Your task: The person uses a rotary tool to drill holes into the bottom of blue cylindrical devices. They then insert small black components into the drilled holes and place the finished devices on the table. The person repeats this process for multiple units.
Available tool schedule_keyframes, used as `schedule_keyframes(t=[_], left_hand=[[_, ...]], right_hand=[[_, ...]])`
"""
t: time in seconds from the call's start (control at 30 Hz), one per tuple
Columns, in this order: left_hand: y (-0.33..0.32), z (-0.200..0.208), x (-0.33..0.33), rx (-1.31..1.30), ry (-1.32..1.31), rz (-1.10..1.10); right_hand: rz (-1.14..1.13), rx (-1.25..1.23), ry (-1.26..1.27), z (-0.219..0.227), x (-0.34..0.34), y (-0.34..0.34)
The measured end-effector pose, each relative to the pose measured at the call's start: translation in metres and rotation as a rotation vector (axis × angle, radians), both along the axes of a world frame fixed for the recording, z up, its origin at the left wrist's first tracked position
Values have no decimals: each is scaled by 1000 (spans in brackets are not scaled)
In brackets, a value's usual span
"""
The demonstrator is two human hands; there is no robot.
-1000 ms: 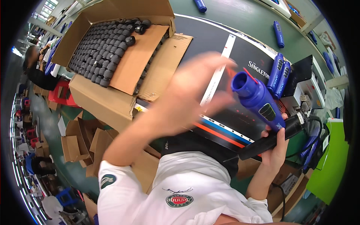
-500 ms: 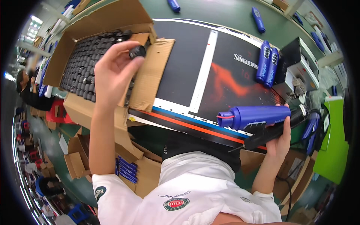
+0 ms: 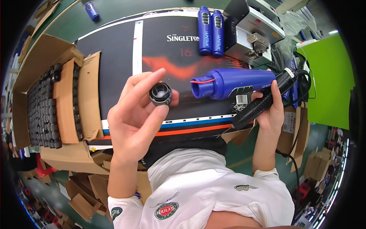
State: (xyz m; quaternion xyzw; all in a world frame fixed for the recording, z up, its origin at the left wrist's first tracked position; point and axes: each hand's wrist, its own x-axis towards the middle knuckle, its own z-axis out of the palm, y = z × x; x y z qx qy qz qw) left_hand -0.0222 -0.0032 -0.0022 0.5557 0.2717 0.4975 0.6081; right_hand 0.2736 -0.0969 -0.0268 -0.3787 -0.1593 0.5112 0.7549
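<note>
My left hand (image 3: 131, 120) pinches a small round black cap (image 3: 163, 102) between thumb and fingers, its hollow end facing up with something pale inside. To its right, my right hand (image 3: 271, 114) is closed on two things at once. One is a blue plastic tube housing (image 3: 238, 81), lying nearly level with its narrow open end toward the cap; a red wire shows at that end. The other is a black corded electric screwdriver (image 3: 253, 112), slanting below the housing with its thin bit pointing down and left. The cap and the housing are apart.
An open carton (image 3: 44, 147) of rowed black caps (image 3: 42, 110) stands at the left. Two blue housings (image 3: 205, 32) lie upright on the dark printed mat (image 3: 118, 53), beside a metal-and-black machine (image 3: 251, 42). A green sheet (image 3: 328, 84) hangs at the right; the screwdriver's cord (image 3: 297, 164) runs down there.
My left hand has moved right, away from the carton, bringing the black cap near the blue housing's open end. The whole view has swung right. My right hand keeps its hold.
</note>
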Motion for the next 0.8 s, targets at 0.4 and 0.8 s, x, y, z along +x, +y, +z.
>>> schedule_keyframes(t=[0.4, 0.8], left_hand=[[-3, -3, 6, -93, -30, -68], [-7, -13, -5, 17, 64, -87]], right_hand=[[30, 81, -194, 6, 12, -11], [-25, 129, -371, 25, 2, -18]])
